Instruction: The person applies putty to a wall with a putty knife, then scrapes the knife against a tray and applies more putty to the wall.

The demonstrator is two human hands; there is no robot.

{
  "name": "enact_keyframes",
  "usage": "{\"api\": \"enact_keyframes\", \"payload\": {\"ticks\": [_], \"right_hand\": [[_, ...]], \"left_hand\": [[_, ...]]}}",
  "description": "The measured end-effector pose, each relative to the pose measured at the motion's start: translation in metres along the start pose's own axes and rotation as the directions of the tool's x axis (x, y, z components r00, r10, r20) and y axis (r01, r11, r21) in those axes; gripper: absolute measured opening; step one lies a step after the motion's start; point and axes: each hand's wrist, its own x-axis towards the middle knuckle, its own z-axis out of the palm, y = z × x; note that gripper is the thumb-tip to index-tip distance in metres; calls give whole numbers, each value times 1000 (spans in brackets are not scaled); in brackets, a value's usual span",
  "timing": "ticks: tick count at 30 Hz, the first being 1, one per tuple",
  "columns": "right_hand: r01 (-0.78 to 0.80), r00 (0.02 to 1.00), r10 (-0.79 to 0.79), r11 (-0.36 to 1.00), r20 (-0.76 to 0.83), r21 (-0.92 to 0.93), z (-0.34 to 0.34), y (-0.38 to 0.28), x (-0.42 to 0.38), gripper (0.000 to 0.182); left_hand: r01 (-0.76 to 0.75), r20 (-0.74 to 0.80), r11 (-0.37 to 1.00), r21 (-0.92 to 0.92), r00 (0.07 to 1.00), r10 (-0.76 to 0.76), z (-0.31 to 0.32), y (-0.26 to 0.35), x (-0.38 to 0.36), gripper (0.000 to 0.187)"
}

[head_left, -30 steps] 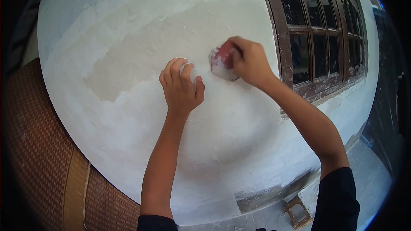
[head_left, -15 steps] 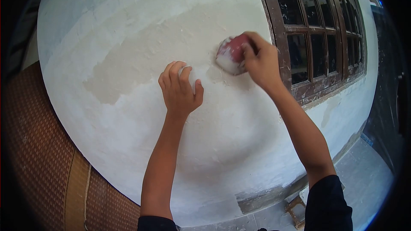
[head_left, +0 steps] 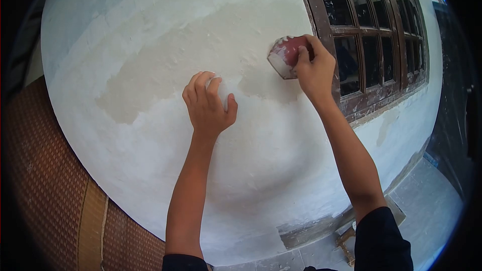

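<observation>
Person at a plastered wall [head_left: 150,155], seen from here with twelve o'clock at the top of the view. The red, plaster-smeared spreader [head_left: 292,50] lies at about two o'clock from the left hand [head_left: 208,102] and at ten o'clock from the right hand [head_left: 316,67], which is plainly the nearer. The right hand is closed on it, thumb in front and fingers curled over its right end; this grip hides the full length, so the long axis cannot be fixed, but the visible lower-left edge runs from eleven to five o'clock. Whether that edge touches the wall cannot be told. The left hand is half-curled, fingers spread and thumb well apart; something pale shows at the fingertips, and whether it is held is unclear. A beige patch [head_left: 150,77] stretches from eight to two o'clock, mostly above the left hand. The brown wooden window frame [head_left: 323,25] stands just beside the right hand, at about one o'clock.
</observation>
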Motion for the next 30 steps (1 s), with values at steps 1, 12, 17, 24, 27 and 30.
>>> {"api": "enact_keyframes", "payload": {"ticks": [1,12,17,24,27,30], "right_hand": [[-6,1000,5,999,11,45,0,-3,1,21],[249,892,-266,964,364,94,20,-27,9,19],[263,952,-254,964,169,-32,20,-19,30,18],[395,796,-377,917,474,66,15,-9,7,22],[87,995,-85,995,46,-41,1,-13,32,21],[108,940,-140,987,312,117,2,-17,0,20]], "left_hand": [[-3,-4,1000,5,1000,3,0,-1,0,51],[17,-5,1000,15,1000,-17,2,1,-1,50],[22,14,999,23,1000,-23,2,3,-1,49],[10,4,1000,29,1000,-10,4,1,-3,51],[22,11,999,29,1000,-22,4,2,-3,51],[11,-9,1000,21,1000,-11,6,2,-3,52]]}}
